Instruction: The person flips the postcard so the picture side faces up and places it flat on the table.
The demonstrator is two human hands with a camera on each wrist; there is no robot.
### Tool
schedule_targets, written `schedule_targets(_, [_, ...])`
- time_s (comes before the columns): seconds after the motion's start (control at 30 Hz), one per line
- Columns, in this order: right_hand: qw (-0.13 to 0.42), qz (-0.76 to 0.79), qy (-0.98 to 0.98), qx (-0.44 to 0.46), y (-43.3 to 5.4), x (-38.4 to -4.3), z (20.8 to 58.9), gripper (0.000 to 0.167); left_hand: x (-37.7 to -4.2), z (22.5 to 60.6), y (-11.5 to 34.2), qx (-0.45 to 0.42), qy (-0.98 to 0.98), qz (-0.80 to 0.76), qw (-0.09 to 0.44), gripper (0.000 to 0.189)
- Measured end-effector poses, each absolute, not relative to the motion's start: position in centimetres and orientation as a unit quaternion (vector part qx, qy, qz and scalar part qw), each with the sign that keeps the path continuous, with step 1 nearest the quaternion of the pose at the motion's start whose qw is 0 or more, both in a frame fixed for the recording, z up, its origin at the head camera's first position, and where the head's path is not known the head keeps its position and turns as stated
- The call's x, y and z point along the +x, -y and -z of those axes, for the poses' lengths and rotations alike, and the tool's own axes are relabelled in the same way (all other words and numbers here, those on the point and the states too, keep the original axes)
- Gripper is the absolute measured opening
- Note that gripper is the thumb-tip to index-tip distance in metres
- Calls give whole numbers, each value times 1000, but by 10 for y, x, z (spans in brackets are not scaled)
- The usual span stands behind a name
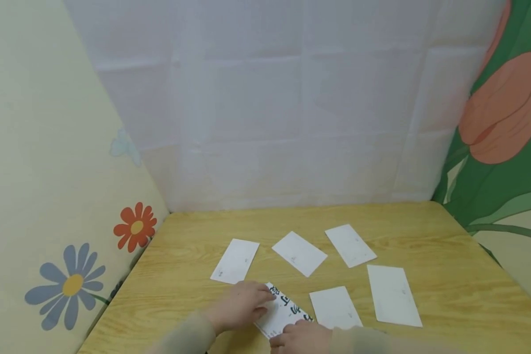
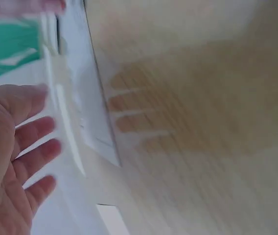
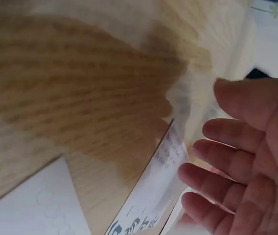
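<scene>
A white card with dark green lettering (image 1: 283,312) lies on the table near its front edge, between my two hands. My left hand (image 1: 241,306) is at the card's left side, its fingertips overlapping the card's edge in the head view. At the near right corner is my right hand (image 1: 302,337), fingers over the lower part of the card. The left wrist view shows my left hand (image 2: 19,147) with its fingers relaxed and slightly bent. Loosely extended fingers show on my right hand (image 3: 246,166) in the right wrist view, beside the lettered card (image 3: 151,188).
Several other white cards with faint small marks lie spread around: one at left (image 1: 234,260), one behind (image 1: 299,253), one at the back right (image 1: 350,246), one far right (image 1: 395,295), one beside my right hand (image 1: 335,306). White sheeting (image 1: 292,108) hangs behind the wooden table (image 1: 194,236).
</scene>
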State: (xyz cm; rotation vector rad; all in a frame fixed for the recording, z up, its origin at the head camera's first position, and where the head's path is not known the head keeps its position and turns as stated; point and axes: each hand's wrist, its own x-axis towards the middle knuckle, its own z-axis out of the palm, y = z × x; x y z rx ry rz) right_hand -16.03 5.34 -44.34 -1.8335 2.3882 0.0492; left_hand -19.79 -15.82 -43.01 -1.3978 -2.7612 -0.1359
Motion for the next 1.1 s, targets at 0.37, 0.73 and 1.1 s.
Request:
schedule_targets(0.37, [47, -58, -805, -588, -61, -161, 440, 28, -209, 441, 168, -403, 914, 5, -56, 35])
schedule_targets(0.73, [37, -93, -873, -477, -70, -178, 431, 28, -175, 434, 197, -418, 907, 4, -51, 28])
schedule_targets(1.1, [88, -85, -900, -419, -61, -201, 429, 27, -151, 434, 194, -444, 888, 45, -109, 40])
